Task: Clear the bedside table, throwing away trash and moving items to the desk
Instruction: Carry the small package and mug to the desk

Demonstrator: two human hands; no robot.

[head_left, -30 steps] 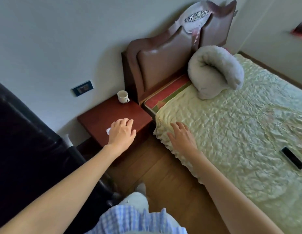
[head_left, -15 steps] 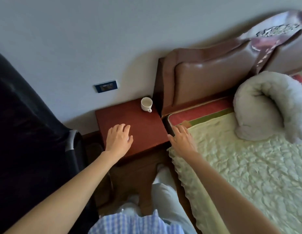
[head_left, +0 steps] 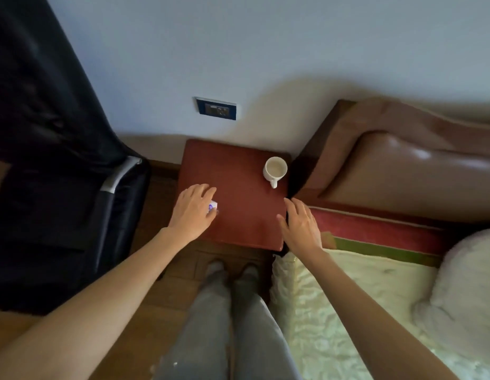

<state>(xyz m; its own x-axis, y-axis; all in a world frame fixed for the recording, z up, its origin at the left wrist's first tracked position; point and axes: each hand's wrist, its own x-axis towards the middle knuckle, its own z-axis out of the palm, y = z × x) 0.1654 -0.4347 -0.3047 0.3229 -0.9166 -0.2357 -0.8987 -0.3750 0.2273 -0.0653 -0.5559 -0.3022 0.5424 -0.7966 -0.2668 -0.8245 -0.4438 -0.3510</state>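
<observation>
The red-brown bedside table [head_left: 238,215] stands against the wall between a black chair and the bed. A white cup [head_left: 275,169] sits upright at its far right corner, handle toward me. My left hand [head_left: 193,212] rests on the table's left front part, thumb and fingers closed around a small white wrapper with a purple mark [head_left: 212,207]; most of the wrapper is hidden under the hand. My right hand [head_left: 300,227] hovers at the table's right front edge, fingers spread and empty, apart from the cup.
A black chair [head_left: 60,187] stands close on the left. The bed [head_left: 348,297] with its brown headboard [head_left: 403,165] and a white pillow [head_left: 468,283] is on the right. A wall socket [head_left: 217,108] sits above the table. My legs stand on wood floor before the table.
The view has swung to look straight down on the table. My left hand has closed around the small white wrapper, which now shows beside the thumb. My right hand has come from the bed to the table's right edge.
</observation>
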